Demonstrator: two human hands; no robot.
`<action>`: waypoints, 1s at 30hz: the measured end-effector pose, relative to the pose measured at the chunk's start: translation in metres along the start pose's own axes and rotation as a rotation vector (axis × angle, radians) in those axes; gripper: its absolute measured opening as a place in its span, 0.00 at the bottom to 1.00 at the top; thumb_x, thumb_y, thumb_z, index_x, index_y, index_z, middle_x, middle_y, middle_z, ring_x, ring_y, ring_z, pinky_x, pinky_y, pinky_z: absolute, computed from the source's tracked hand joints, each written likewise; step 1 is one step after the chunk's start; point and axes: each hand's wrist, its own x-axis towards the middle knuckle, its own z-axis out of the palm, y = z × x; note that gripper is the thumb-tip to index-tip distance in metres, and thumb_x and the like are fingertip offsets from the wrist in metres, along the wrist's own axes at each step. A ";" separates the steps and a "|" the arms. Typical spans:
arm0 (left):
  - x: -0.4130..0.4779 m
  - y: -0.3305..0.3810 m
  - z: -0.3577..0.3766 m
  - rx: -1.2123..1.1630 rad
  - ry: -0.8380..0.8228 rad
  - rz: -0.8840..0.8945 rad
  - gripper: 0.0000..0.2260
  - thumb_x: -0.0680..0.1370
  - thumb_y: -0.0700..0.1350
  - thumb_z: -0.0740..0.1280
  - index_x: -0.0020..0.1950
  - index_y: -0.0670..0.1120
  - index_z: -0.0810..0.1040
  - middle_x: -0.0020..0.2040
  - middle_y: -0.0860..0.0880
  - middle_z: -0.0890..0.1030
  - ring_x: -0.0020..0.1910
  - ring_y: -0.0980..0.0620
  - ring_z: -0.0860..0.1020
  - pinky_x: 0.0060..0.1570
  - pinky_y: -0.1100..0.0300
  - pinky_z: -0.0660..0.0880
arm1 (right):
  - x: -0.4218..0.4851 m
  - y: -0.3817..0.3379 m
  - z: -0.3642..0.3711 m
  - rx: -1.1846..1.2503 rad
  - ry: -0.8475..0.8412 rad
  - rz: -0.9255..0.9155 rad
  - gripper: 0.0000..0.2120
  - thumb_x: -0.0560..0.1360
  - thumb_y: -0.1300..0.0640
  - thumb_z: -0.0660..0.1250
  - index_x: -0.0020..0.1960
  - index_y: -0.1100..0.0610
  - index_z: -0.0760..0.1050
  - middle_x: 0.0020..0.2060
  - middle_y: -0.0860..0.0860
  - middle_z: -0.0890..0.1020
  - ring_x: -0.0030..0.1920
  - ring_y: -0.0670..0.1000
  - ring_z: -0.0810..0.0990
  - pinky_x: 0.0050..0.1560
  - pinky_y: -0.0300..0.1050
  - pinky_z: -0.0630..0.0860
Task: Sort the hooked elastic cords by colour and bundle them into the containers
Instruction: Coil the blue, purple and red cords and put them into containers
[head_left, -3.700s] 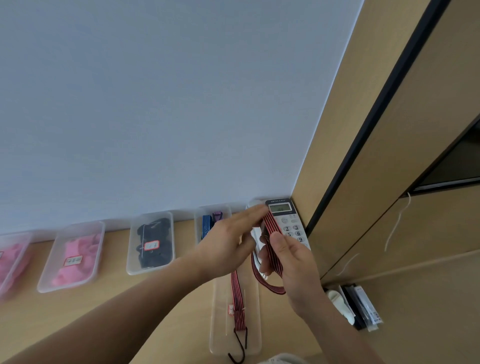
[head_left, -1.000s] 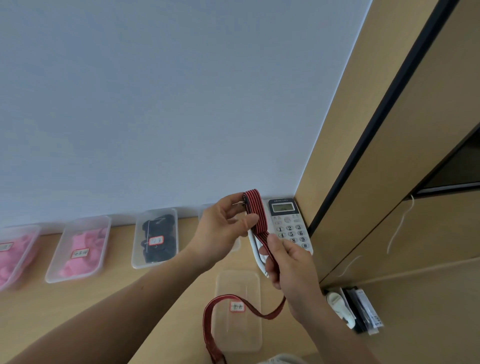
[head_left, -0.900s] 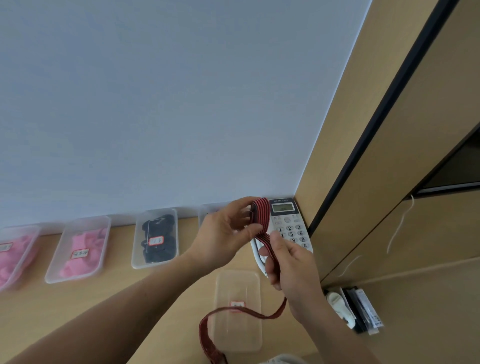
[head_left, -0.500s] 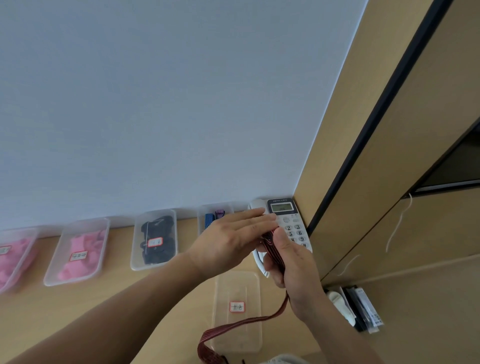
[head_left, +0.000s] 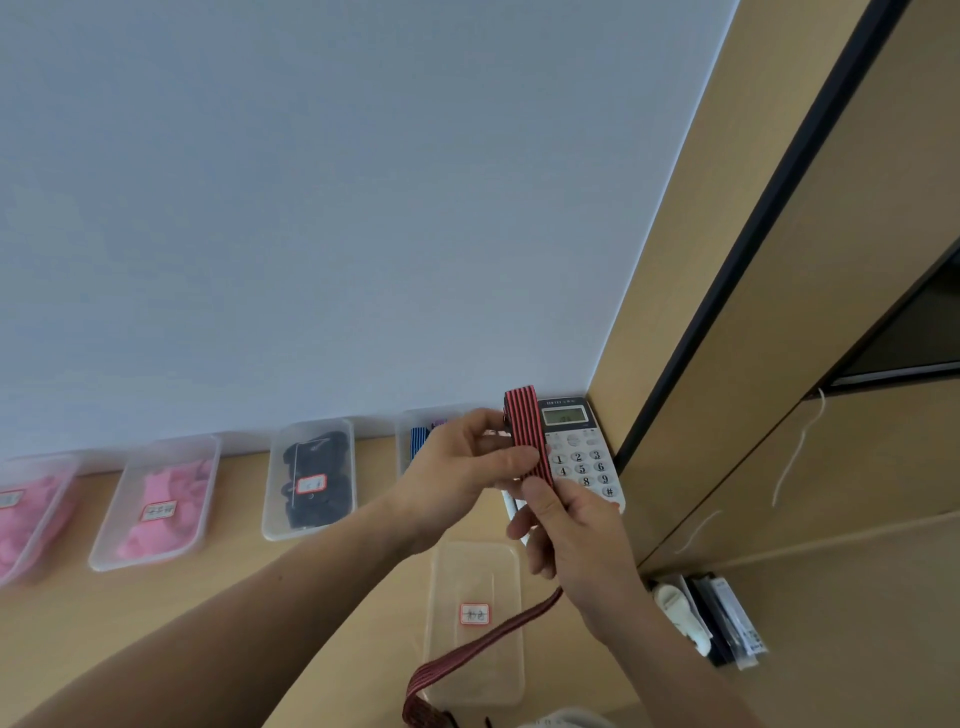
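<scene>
Pinching a flat, ribbed elastic cord (head_left: 527, 436), red with thin black stripes, between the thumb and curled fingers of the left hand (head_left: 462, 467), with the band doubled into a tight upright fold just in front of a white push-button telephone (head_left: 584, 460). Gripping the same cord lower down in the right hand (head_left: 576, 540), thumb pressed flat on the stripes, fingers curled behind. Trailing from under that hand as a limp ribbon, slanting down across a clear, round-cornered plastic container (head_left: 441, 597) with a small red-framed label (head_left: 474, 613), then running out of view at the lower edge. Lying lengthwise on a smooth, pale wood-grain desk (head_left: 234, 597). Behind, in a row along a matte grey-white wall (head_left: 363, 208), more translucent tubs of like shape: two with soft pink lumps (head_left: 111, 545) (head_left: 65, 470), one with black coils (head_left: 270, 519), and one with a blue-striped band (head_left: 402, 431), half hidden by the left hand.
</scene>
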 end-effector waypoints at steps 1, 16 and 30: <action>0.001 0.001 0.000 0.006 0.036 0.022 0.10 0.77 0.34 0.69 0.58 0.38 0.75 0.51 0.40 0.85 0.41 0.49 0.83 0.41 0.61 0.78 | 0.000 0.000 0.000 0.003 -0.005 0.003 0.09 0.80 0.55 0.62 0.46 0.57 0.79 0.33 0.55 0.83 0.25 0.49 0.74 0.26 0.41 0.67; -0.001 0.000 -0.006 0.208 0.150 0.160 0.11 0.76 0.36 0.71 0.57 0.43 0.74 0.45 0.52 0.86 0.39 0.57 0.83 0.38 0.69 0.74 | 0.002 0.004 0.001 0.020 0.094 0.120 0.15 0.80 0.51 0.63 0.42 0.60 0.79 0.29 0.49 0.75 0.26 0.42 0.67 0.26 0.34 0.63; 0.007 -0.031 -0.018 1.288 0.087 1.012 0.16 0.79 0.41 0.63 0.67 0.45 0.71 0.61 0.48 0.82 0.37 0.47 0.82 0.31 0.54 0.78 | -0.002 -0.010 0.001 0.149 0.039 0.070 0.30 0.66 0.35 0.63 0.40 0.63 0.80 0.28 0.55 0.75 0.23 0.46 0.63 0.25 0.39 0.55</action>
